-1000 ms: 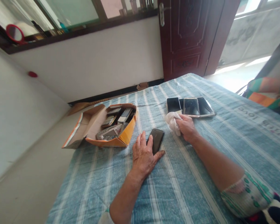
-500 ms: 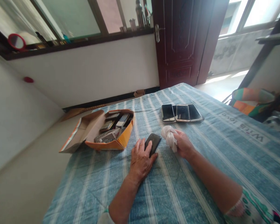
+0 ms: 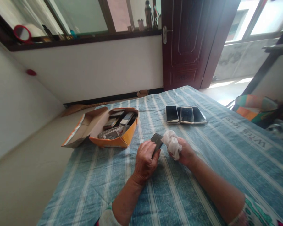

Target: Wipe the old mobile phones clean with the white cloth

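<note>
My left hand (image 3: 146, 158) is closed around the lower part of a dark mobile phone (image 3: 157, 140), its thumb along the near side. The far end of the phone shows beyond the fingers, and the rest is covered by my hand. In my right hand (image 3: 186, 153) I grip a crumpled white cloth (image 3: 172, 143). The cloth's left edge meets the phone's right edge in view; whether it presses on it I cannot tell. Farther off lie a black-screened phone (image 3: 172, 113), a light-framed phone (image 3: 187, 115) and another device (image 3: 199, 115), close together.
An open orange cardboard box (image 3: 128, 135) holding several phones stands to the left, its lid (image 3: 85, 128) folded outward. Everything rests on a blue striped bed cover (image 3: 122, 188). Beyond are a white wall and a dark red door (image 3: 186, 47).
My left fingers have gone from lying on the phone to curling around it. My right hand has brought the cloth up against the phone's right edge. The view has shifted slightly.
</note>
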{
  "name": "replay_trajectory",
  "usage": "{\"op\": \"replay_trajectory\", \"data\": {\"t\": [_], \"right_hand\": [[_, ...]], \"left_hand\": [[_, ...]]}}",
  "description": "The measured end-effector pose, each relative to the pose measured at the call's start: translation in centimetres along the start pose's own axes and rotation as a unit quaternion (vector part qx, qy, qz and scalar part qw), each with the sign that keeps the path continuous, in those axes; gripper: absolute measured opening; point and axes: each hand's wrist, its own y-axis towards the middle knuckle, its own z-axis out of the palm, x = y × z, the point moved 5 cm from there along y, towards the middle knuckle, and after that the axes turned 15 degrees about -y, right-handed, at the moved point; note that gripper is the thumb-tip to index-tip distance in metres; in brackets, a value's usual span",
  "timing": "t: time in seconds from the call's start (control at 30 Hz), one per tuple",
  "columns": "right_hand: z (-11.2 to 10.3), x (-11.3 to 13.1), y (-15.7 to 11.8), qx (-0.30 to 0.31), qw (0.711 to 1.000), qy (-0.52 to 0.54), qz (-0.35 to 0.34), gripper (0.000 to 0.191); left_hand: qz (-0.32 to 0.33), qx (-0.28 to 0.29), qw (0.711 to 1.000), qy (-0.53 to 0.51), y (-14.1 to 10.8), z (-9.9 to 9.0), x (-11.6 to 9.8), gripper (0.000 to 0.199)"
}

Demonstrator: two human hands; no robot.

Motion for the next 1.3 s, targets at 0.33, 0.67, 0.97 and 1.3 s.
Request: {"op": "replay_trajectory", "data": {"t": [0.33,0.67,0.97,1.3], "right_hand": [[1.4,0.0,-2.8,0.008,1.000,-0.022,-0.005,0.024],[1.9,-2.2,-4.7,0.105,0.993,-0.060,-0.008,0.029],[1.7,-1.5,-5.3,0.085,0.992,-0.087,-0.034,0.038],[3.5,0.5,-8.6,-0.038,0.902,-0.344,-0.258,0.014]], "left_hand": [[-0.200,0.044,0.947,-0.249,-0.7,1.0,-2.4,0.063],[-0.199,-0.004,0.961,-0.191,-3.1,0.9,-3.5,0.026],[-0.286,-0.084,0.919,-0.258,-3.1,0.8,-2.8,0.032],[-0.363,-0.174,0.822,-0.402,-3.8,1.0,-2.7,0.022]]}}
